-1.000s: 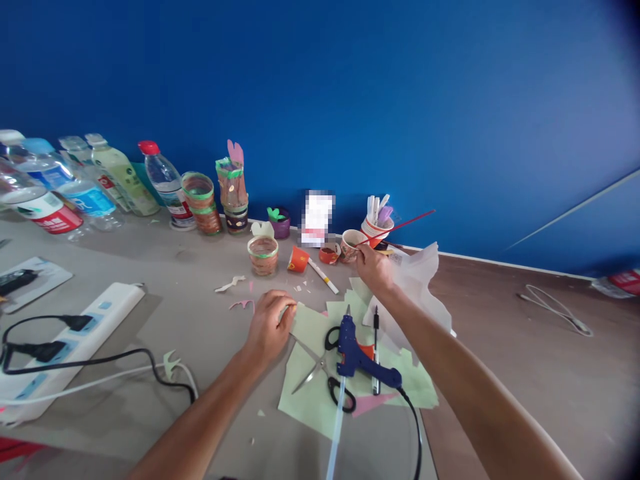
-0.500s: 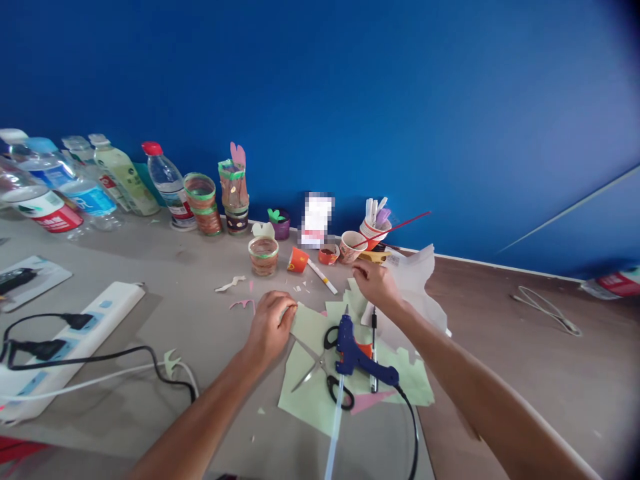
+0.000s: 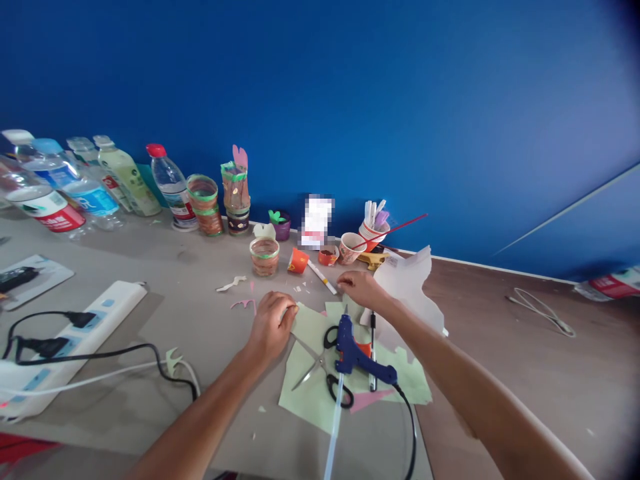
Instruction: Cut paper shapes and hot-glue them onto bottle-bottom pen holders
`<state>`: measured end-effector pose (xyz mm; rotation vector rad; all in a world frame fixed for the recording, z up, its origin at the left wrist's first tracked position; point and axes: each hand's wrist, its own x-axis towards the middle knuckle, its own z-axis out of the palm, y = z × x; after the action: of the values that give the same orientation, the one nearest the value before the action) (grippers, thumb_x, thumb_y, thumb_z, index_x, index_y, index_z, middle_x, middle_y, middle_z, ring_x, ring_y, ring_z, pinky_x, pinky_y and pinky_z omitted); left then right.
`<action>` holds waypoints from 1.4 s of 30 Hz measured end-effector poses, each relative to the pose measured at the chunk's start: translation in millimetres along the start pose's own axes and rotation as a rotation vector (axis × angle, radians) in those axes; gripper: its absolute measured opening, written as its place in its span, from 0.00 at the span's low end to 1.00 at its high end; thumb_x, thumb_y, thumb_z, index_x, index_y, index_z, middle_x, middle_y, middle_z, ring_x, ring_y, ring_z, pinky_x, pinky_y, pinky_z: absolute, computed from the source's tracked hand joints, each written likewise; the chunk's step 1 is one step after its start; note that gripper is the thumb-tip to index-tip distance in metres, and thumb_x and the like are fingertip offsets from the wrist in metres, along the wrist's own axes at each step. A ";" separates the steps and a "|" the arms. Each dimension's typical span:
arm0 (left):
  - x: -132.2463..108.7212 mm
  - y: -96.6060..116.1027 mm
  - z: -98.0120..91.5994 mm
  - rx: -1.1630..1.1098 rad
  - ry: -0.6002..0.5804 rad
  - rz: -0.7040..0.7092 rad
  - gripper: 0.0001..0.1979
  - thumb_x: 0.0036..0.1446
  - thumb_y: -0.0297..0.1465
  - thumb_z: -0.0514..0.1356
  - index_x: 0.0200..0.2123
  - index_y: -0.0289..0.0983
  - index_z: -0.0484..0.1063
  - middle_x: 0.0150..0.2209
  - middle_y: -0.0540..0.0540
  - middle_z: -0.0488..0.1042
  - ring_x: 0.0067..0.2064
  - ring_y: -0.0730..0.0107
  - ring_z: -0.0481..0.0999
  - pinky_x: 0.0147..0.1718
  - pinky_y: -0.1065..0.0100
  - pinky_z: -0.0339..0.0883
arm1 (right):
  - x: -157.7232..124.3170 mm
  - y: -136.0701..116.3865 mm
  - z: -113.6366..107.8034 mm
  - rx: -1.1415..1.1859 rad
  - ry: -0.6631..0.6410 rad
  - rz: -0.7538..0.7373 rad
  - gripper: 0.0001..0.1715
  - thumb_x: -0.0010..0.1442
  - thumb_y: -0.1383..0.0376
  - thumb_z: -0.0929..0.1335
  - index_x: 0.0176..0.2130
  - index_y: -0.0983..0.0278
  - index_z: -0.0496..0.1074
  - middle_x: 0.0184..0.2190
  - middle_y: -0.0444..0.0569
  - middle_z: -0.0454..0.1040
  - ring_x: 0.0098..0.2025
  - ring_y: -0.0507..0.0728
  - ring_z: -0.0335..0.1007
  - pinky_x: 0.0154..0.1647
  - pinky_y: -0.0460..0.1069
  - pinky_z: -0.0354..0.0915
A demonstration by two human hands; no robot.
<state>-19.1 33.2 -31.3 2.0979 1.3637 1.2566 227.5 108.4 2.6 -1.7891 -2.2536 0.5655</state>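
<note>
My left hand (image 3: pixel 273 325) rests with curled fingers at the left edge of the pale green paper (image 3: pixel 310 393); whatever its pinch holds is hidden. Over the top of the paper, my right hand (image 3: pixel 363 288) has its fingertips pinched together, beside the white and yellow marker (image 3: pixel 323 277). I cannot make out anything between them. A blue glue gun (image 3: pixel 345 343) lies on the paper, a glue stick jutting from its rear. Black-handled scissors (image 3: pixel 320 363) lie partly beneath it, blades apart. A black pen (image 3: pixel 373 353) is just right of the gun.
An orange cut cup (image 3: pixel 298 261), a wrapped jar (image 3: pixel 265 259) and a paper cup with a red stick (image 3: pixel 351 249) stand behind. Several bottles (image 3: pixel 173 187) line the back left. A power strip (image 3: pixel 95 333) with cords lies left. White paper (image 3: pixel 407 287) spreads at right.
My right hand has moved left and slightly down, from beside the yellow tool toward the marker's end. The left hand has stayed in place.
</note>
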 end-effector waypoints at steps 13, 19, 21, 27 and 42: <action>1.5 5.3 -2.7 -0.002 -0.003 -0.012 0.11 0.62 0.32 0.53 0.29 0.38 0.71 0.33 0.44 0.75 0.39 0.63 0.72 0.42 0.60 0.66 | 32.5 -25.9 6.0 -0.113 -0.270 0.119 0.19 0.65 0.60 0.66 0.53 0.65 0.67 0.52 0.52 0.70 0.48 0.59 0.71 0.46 0.58 0.70; 2.0 5.6 -4.2 -0.018 0.004 -0.033 0.11 0.61 0.31 0.52 0.29 0.37 0.71 0.33 0.44 0.75 0.39 0.63 0.71 0.42 0.61 0.65 | 26.3 -28.1 -8.0 0.036 -0.170 0.212 0.19 0.64 0.60 0.67 0.53 0.65 0.68 0.52 0.52 0.70 0.48 0.59 0.71 0.46 0.58 0.70; 2.4 7.4 -4.5 -0.048 0.005 -0.038 0.11 0.61 0.32 0.52 0.29 0.37 0.71 0.33 0.44 0.75 0.38 0.63 0.71 0.41 0.61 0.65 | 10.7 -26.0 -20.0 0.140 -0.118 0.211 0.18 0.65 0.60 0.67 0.51 0.65 0.69 0.50 0.51 0.71 0.46 0.59 0.72 0.45 0.57 0.71; 1.2 23.1 -10.1 -0.352 -0.112 -0.204 0.09 0.59 0.34 0.55 0.38 0.36 0.71 0.37 0.43 0.74 0.40 0.64 0.72 0.40 0.64 0.66 | -76.0 -45.9 -32.5 0.477 -0.065 0.067 0.12 0.59 0.69 0.56 0.36 0.65 0.67 0.32 0.46 0.72 0.31 0.51 0.68 0.33 0.47 0.66; -1.1 42.5 -27.0 -1.144 -0.470 -0.250 0.13 0.58 0.39 0.60 0.38 0.35 0.76 0.34 0.46 0.69 0.30 0.75 0.70 0.33 0.69 0.65 | -135.5 -101.8 7.1 0.224 -0.008 -0.203 0.12 0.62 0.71 0.56 0.35 0.62 0.65 0.24 0.45 0.68 0.27 0.54 0.65 0.29 0.47 0.55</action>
<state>-17.6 7.1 11.8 1.2224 0.4471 0.9654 167.1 -43.2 48.9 -1.4359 -2.2399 0.7507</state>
